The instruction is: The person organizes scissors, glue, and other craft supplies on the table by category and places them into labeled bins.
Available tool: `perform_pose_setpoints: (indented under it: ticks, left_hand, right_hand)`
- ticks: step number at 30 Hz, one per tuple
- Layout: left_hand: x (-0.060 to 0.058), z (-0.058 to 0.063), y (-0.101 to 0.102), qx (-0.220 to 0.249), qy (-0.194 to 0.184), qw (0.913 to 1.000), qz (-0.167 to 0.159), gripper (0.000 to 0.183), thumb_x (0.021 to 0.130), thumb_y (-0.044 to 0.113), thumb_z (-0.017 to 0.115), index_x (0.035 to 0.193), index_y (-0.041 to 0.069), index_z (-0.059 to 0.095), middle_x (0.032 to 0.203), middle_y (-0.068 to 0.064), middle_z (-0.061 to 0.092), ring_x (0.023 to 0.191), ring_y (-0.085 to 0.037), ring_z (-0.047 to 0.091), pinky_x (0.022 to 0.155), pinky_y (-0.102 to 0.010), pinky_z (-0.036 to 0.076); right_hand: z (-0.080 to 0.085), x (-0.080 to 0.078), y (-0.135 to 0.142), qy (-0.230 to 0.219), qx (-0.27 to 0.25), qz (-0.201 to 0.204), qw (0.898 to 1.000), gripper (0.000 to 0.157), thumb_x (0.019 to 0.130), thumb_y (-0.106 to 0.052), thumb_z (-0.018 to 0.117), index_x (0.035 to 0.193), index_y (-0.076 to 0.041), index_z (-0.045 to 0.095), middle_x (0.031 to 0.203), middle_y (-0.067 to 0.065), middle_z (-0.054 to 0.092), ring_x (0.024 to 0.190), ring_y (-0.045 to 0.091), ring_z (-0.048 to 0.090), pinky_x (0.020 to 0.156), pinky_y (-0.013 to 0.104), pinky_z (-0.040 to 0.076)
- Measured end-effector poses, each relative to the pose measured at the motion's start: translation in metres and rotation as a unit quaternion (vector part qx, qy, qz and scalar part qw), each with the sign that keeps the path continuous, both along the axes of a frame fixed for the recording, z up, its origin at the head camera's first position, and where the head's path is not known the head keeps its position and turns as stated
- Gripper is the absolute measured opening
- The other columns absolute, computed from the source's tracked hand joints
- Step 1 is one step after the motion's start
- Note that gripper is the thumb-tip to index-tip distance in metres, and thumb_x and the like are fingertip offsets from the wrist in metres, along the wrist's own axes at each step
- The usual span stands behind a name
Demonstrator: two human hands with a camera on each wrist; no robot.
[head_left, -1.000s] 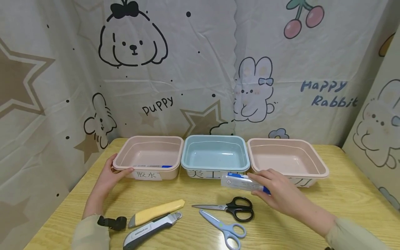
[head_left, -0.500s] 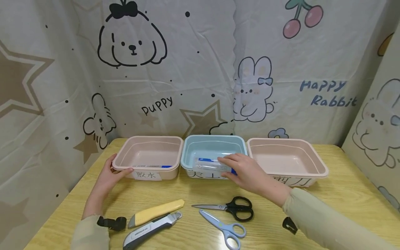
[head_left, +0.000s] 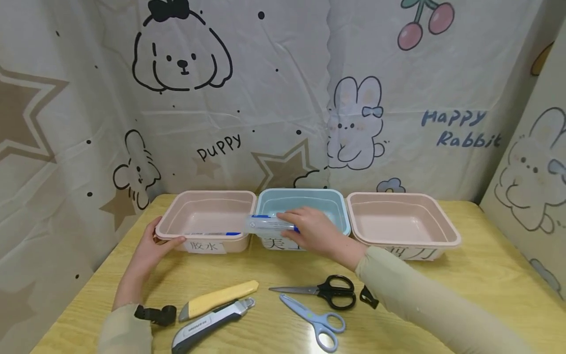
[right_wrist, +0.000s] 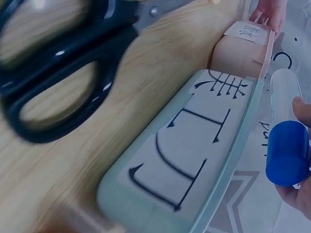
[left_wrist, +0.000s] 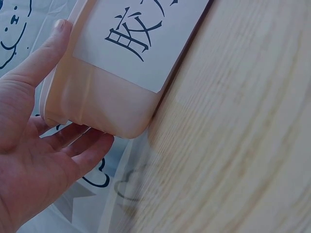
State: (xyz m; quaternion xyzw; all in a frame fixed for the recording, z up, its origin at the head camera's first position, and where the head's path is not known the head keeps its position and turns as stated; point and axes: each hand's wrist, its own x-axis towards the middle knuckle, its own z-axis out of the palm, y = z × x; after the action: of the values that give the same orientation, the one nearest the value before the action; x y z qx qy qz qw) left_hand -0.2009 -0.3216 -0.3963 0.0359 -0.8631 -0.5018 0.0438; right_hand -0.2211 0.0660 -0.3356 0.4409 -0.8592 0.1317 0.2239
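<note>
My left hand (head_left: 149,250) holds the left corner of the left pink bin (head_left: 239,244), which bears a white label. In the left wrist view its thumb lies at the rim and the fingers (left_wrist: 90,153) bend against the end wall. My right hand (head_left: 319,235) grips a clear glue bottle (head_left: 266,223) by its blue-capped end, above the front of the blue bin (head_left: 346,216). The bottle lies nearly level, its free end pointing left near the pink bin's right edge. Inside that bin, a similar blue-and-clear item (head_left: 230,234) shows just above the front rim.
Another pink bin (head_left: 448,231) stands at the right of the row. In front lie a yellow utility knife (head_left: 221,298), a grey-and-black utility knife (head_left: 212,323), black-handled scissors (head_left: 338,292) and blue scissors (head_left: 314,319). A printed curtain (head_left: 283,98) hangs behind the bins.
My right hand has carried the glue bottle leftward and a little up, from in front of the gap beside the right bin to over the blue bin. The left hand stays on the pink bin.
</note>
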Motion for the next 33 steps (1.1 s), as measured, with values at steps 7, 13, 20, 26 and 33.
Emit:
perform_pose_setpoints:
  ticks: [7, 13, 20, 26, 33]
  left_hand:
    - [-0.001, 0.001, -0.001, 0.001, 0.000, 1.0000, 0.001, 0.098, 0.083, 0.036, 0.065, 0.146, 0.008, -0.005, 0.147, -0.024, 0.014, 0.128, -0.039, 0.024, 0.101, -0.054, 0.030]
    - [-0.001, -0.001, -0.003, 0.000, -0.003, 1.0000, 0.001, 0.097, 0.084, 0.034, 0.065, 0.146, 0.006, -0.004, 0.146, -0.024, 0.015, 0.128, -0.038, 0.025, 0.101, -0.051, 0.031]
    - [-0.002, -0.003, -0.003, 0.008, -0.005, 1.0000, -0.001, 0.098, 0.083, 0.034, 0.065, 0.146, 0.008, -0.005, 0.147, -0.024, 0.013, 0.129, -0.040, 0.023, 0.102, -0.055, 0.029]
    - [-0.003, -0.001, -0.002, 0.000, 0.001, 1.0000, -0.001, 0.098, 0.083, 0.034, 0.066, 0.146, 0.007, -0.004, 0.146, -0.025, 0.014, 0.129, -0.040, 0.024, 0.101, -0.055, 0.029]
    - [-0.004, -0.003, -0.003, -0.004, -0.001, 1.0000, 0.002, 0.098, 0.083, 0.034, 0.066, 0.146, 0.006, -0.004, 0.146, -0.025, 0.014, 0.129, -0.041, 0.024, 0.102, -0.054, 0.029]
  right_hand:
    - [0.004, -0.009, -0.026, -0.015, 0.000, -0.009, 1.000, 0.036, 0.083, -0.026, 0.066, 0.116, -0.010, 0.063, 0.105, 0.005, 0.067, 0.095, 0.021, 0.062, 0.083, 0.034, 0.050]
    - [0.004, -0.016, -0.051, -0.023, 0.013, -0.025, 0.999, 0.036, 0.083, -0.028, 0.066, 0.116, -0.012, 0.063, 0.106, 0.002, 0.067, 0.097, 0.018, 0.062, 0.087, 0.033, 0.047]
    - [0.001, -0.023, -0.073, -0.029, 0.008, -0.037, 0.999, 0.034, 0.085, -0.027, 0.064, 0.115, -0.012, 0.064, 0.111, 0.004, 0.065, 0.099, 0.018, 0.061, 0.089, 0.032, 0.046]
    - [-0.001, -0.028, -0.091, -0.035, 0.000, -0.048, 0.998, 0.034, 0.085, -0.028, 0.064, 0.115, -0.014, 0.064, 0.109, -0.001, 0.066, 0.088, 0.015, 0.063, 0.080, 0.031, 0.048]
    - [-0.008, -0.032, -0.114, -0.063, -0.008, -0.055, 0.996, 0.033, 0.086, -0.029, 0.063, 0.116, -0.014, 0.064, 0.110, -0.002, 0.066, 0.102, 0.019, 0.059, 0.089, 0.036, 0.045]
